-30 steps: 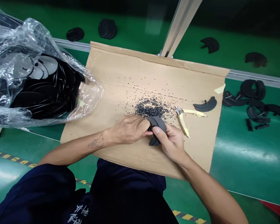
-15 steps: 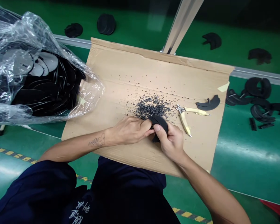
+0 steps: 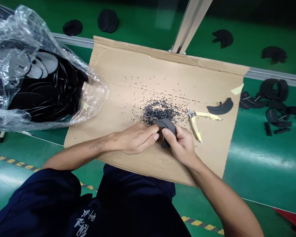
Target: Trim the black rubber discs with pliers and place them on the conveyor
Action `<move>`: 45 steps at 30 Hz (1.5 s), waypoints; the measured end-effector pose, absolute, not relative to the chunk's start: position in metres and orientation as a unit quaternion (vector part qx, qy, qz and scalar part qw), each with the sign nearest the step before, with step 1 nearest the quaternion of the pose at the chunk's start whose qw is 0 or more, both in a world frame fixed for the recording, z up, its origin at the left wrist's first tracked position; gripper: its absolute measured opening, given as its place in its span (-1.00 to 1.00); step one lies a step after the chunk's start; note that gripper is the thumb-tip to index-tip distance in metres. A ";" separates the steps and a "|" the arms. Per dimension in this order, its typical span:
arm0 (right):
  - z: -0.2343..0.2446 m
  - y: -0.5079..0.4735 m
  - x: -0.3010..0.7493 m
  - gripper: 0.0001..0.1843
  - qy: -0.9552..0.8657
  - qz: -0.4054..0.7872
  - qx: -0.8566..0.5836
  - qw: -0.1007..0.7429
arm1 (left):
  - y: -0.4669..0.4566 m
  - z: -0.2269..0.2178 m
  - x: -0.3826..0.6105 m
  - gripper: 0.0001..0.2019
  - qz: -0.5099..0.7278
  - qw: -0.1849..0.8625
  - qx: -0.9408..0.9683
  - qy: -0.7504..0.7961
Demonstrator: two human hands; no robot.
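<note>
In my right hand (image 3: 184,142) is a curved black plastic piece (image 3: 168,127), with the thumb pressed on its face and the fingers wrapped behind. My left hand (image 3: 140,138) meets the piece at its inner left edge. Its thumb and forefinger are pinched together, and a tiny dark bit shows at their tips, too small to name. Just beyond both hands, a heap of small black pellets (image 3: 158,111) is scattered over the cardboard sheet (image 3: 118,62). Cream-handled nippers (image 3: 193,119) lie to the right with handles spread. Past them rests another curved black piece (image 3: 222,107) with a small peg.
A clear plastic bag (image 3: 93,98) full of black discs (image 3: 32,100) stands at the left. On the green surface to the right lie several more curved black pieces (image 3: 273,90). A metal post (image 3: 191,28) rises behind the cardboard's far edge.
My left fingertips have drawn slightly left from the curved piece, and their pinch is more visible. The piece has tilted a little in my right hand. The whole view has shifted slightly.
</note>
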State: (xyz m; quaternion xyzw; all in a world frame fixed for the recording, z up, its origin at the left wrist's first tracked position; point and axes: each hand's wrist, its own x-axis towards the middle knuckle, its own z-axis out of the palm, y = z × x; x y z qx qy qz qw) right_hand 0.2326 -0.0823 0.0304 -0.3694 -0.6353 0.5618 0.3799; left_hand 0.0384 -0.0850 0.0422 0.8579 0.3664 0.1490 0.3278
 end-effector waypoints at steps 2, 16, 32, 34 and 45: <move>0.031 -0.083 0.232 -0.60 -0.624 0.572 -0.372 0.380 | -0.084 0.043 0.038 -0.66 0.150 0.350 0.850 0.364; 0.026 -0.089 0.228 -0.53 -0.595 0.596 -0.414 0.347 | -0.085 0.039 0.042 -0.69 0.192 0.400 0.814 0.374; 0.031 -0.080 0.238 -0.58 -0.670 0.596 -0.344 0.280 | -0.079 0.046 0.042 -0.79 0.143 0.547 0.741 0.362; 0.030 -0.080 0.238 -0.55 -0.655 0.615 -0.348 0.267 | -0.077 0.045 0.042 -0.79 0.130 0.564 0.732 0.359; 0.031 -0.077 0.235 -0.50 -0.501 0.695 -0.387 0.341 | -0.082 0.031 0.039 -0.86 0.316 0.228 0.842 0.373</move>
